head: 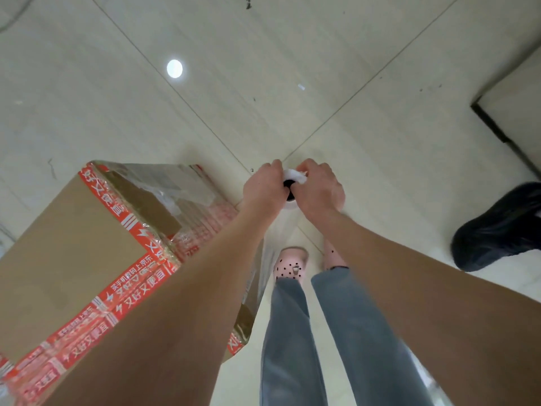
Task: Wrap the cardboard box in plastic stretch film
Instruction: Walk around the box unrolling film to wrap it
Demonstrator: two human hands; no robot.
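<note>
A tall cardboard box point(67, 244) with red printed tape along its edges stands on the floor at the left. Clear film covers its right side. To the right of the box, both hands hold a roll of stretch film point(292, 183) upright, seen from above with its dark core showing. My left hand point(265, 186) grips the roll's left side and my right hand point(320, 189) grips its right side. A sheet of clear film point(272, 244) runs from the roll down to the box's near right corner.
Pale tiled floor point(234, 83) extends around the box. My legs in grey trousers and pink dotted slippers point(289, 265) stand just below the roll. A dark bag point(497, 230) lies at the right. A wall base with a dark strip point(497, 124) sits at the far right.
</note>
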